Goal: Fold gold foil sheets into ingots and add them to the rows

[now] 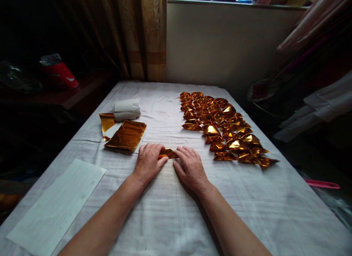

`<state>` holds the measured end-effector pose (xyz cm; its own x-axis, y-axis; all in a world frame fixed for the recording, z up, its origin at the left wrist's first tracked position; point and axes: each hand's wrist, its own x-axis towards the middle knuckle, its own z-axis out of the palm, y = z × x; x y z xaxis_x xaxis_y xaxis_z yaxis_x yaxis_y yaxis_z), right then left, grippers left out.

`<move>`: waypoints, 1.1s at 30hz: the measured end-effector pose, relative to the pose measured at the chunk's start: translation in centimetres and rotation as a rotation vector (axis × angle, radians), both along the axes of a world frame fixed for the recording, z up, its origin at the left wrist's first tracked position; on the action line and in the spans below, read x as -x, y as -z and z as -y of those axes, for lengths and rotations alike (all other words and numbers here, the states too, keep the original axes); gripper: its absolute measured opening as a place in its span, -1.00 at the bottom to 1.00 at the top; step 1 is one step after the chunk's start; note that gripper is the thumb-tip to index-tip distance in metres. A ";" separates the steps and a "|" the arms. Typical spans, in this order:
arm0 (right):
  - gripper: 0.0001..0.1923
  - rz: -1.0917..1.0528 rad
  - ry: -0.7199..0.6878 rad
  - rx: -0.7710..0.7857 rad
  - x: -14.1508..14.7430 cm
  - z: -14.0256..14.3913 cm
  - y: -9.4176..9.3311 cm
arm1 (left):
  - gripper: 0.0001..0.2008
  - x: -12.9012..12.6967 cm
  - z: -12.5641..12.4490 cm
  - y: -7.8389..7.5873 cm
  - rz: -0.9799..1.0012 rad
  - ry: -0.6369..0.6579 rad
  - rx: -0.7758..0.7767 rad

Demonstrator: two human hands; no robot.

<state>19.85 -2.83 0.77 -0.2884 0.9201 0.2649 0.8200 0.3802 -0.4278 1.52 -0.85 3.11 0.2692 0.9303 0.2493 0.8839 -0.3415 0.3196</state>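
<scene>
A small gold foil piece (168,153) is pinched between both hands just below the centre of the frame, pressed down against the white cloth (170,212). For a clean fold, the edges are best lined up before the crease is flattened, with the foil kept flat on the cloth so that it does not spring back. The piece looks shiny, amber-gold, already narrowed to a short strip, and mostly hidden by fingers. The left hand (148,162) is closed loosely on its left end, thumb on top; the right hand (189,168) lies nearly flat, fingertips on its right end. A stack of gold sheets (126,135) and a white roll (125,110) are seen at the centre left, rows of folded gold pieces (222,129) at the centre right, and a white paper sheet (57,204) at the lower left.
</scene>
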 end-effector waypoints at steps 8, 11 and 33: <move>-0.76 -0.080 0.002 -0.157 -0.3 -0.5 1.1 | -0.90 0.3 0.3 0.9 0.006 0.076 -0.196; -0.85 -0.092 -0.018 -0.242 -0.4 -0.6 0.6 | -0.89 0.4 0.2 1.0 0.012 0.127 -0.219; -0.87 0.032 -0.042 -0.224 0.4 0.1 -0.4 | -0.80 1.1 0.3 1.4 0.282 0.301 -0.102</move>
<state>19.43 -2.91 1.17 -0.3370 0.8264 0.4512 0.8130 0.4971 -0.3031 0.42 -1.12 1.70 0.4332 0.7872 0.4389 0.6230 -0.6135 0.4854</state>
